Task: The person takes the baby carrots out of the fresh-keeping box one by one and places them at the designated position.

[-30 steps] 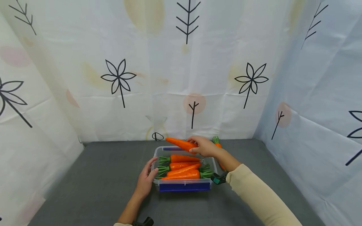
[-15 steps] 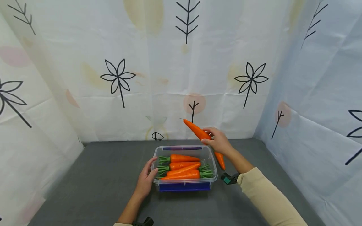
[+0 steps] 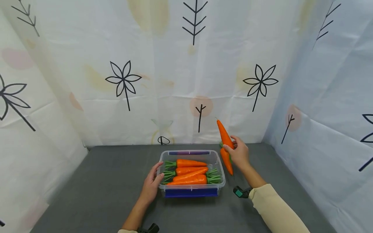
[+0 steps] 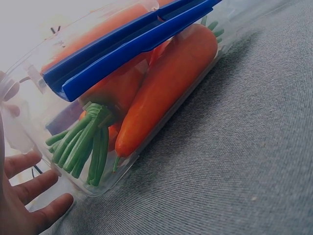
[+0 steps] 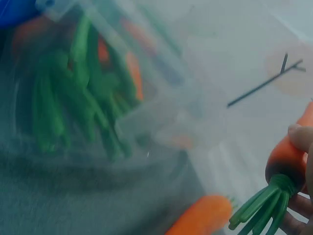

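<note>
My right hand (image 3: 239, 153) grips a carrot (image 3: 223, 132) near its leafy end, its tip pointing up. In the right wrist view the green stems of that carrot (image 5: 288, 164) hang below the fingers. Another carrot (image 3: 226, 161) lies on the table just right of the clear container (image 3: 222, 186). Several carrots (image 3: 189, 163) lie inside the container, which has blue clips. At the container's left side rests my left hand (image 3: 150, 187), fingers spread; the left wrist view shows that hand (image 4: 29, 196) beside the clear wall.
A grey table (image 3: 116, 181) lies under the container. White cloth (image 3: 163, 97) with plant drawings stands behind it and at both sides. A dark band with a teal part (image 3: 239, 193) is at the right wrist, a black one (image 3: 150, 228) at the left.
My right hand has moved right with its carrot, from above the container to above the carrot on the table. The held carrot has turned more upright. My left hand stays at the container.
</note>
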Tool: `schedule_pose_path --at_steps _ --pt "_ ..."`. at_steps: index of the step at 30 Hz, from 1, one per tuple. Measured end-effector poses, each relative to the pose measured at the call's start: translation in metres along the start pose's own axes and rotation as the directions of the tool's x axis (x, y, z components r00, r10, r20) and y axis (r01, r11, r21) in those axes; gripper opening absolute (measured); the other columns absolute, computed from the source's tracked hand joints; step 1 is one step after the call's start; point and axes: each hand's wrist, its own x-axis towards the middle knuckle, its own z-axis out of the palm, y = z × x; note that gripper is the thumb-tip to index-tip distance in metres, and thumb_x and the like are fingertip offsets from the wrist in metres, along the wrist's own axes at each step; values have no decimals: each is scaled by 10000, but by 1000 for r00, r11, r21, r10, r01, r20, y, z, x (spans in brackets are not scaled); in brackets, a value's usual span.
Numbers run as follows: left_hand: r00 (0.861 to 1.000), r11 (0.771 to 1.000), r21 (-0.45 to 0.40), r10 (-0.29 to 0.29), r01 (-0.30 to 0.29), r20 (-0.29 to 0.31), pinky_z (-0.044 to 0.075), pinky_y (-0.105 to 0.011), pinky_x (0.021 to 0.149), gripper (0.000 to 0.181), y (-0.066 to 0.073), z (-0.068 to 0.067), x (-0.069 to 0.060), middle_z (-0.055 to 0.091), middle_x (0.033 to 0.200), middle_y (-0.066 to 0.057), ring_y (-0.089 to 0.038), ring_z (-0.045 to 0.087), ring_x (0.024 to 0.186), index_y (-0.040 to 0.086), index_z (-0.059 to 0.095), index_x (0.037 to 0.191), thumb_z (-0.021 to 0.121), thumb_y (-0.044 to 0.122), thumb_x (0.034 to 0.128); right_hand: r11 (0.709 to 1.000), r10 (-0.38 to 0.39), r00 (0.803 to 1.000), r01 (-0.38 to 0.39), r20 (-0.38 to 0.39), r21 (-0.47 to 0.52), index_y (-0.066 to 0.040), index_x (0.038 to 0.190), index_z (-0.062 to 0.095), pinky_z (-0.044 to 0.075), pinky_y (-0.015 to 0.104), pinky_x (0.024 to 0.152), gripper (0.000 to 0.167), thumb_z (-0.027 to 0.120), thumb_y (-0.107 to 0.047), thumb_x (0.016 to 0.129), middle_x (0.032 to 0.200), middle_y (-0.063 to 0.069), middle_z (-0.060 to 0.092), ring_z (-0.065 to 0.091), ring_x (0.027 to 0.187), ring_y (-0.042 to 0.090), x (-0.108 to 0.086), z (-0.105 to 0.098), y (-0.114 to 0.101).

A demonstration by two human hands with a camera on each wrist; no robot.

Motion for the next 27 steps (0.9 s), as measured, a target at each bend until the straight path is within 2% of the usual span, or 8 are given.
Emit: schedule_pose_path --at_steps 6,10,17,22,27 --pt "1000 1000 -7 1 -1 -4 306 -637 1000 446 0 2 0 437 1461 -158 -423 500 1197 134 474 1424 532 192 986 996 47 997 -51 -56 -79 6 1286 577 516 456 672 502 751 -217 871 1012 202 624 623 826 337 -7 -6 24" --pt "1000 1000 -12 -1 1 -5 296 -638 1008 447 0 2 0 437 1462 -153 -422 495 1206 134 474 1425 532 187 985 985 78 995 -86 -55 -147 29 1271 579 485 430 647 501 747 -228 875 968 201 605 576 792 329 -11 -8 38" --pt "1000 1000 -4 6 -6 -9 305 -624 1009 434 1 1 0 444 1458 -150 -394 508 1202 137 477 1422 520 169 991 950 181 983 -173 7 -258 70 1240 574 478 479 693 499 723 -249 886 987 256 619 580 803 362 -19 -11 51" --pt "1000 1000 -3 -10 10 -2 296 -626 1018 437 3 1 0 441 1460 -150 -391 505 1211 132 473 1425 517 179 993 926 250 967 -222 55 -304 82 1225 569 466 523 763 509 711 -273 889 1070 277 627 592 880 402 -23 -12 54" --pt "1000 1000 6 -24 24 4 279 -638 1027 435 3 0 0 428 1471 -145 -401 488 1229 155 467 1430 509 193 999 902 315 945 -269 90 -337 69 1223 578 473 509 745 519 700 -311 891 1111 267 627 602 884 396 -22 -11 56"
